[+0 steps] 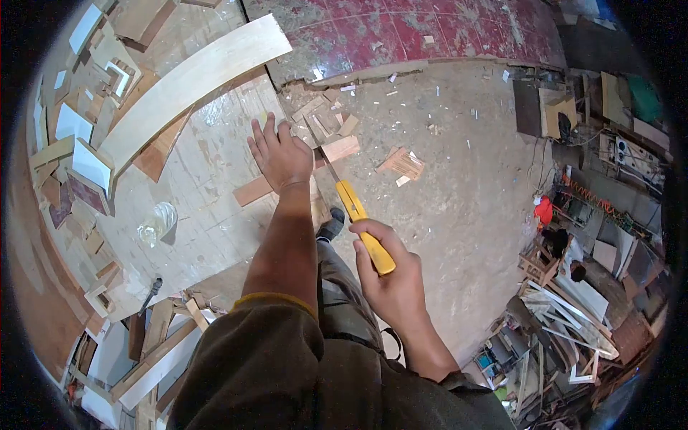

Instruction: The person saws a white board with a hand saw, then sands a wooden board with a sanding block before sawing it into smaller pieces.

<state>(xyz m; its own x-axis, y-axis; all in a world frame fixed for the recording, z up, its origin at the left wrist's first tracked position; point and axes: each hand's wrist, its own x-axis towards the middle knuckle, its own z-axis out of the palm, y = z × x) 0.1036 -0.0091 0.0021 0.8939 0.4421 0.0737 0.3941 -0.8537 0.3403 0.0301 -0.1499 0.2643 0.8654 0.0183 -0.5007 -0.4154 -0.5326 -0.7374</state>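
My left hand (283, 152) lies flat with its fingers spread, pressing on a reddish-brown wood strip (252, 190) at the worktable's right edge. My right hand (390, 276) is wrapped round the yellow handle of a hand saw (349, 198). Its thin blade, seen nearly edge-on, crosses the strip just right of my left hand. The strip's lighter end (340, 148) juts out beyond the blade, over the floor. My left hand and wrist cover the strip's middle.
A long pale curved board (193, 82) lies across the worktable (215, 222), near a clear plastic cup (159, 223) and a hammer (152, 290). Wood offcuts (405, 165) litter the floor below. Stacked scraps (566, 322) and a person (573, 261) are at the right.
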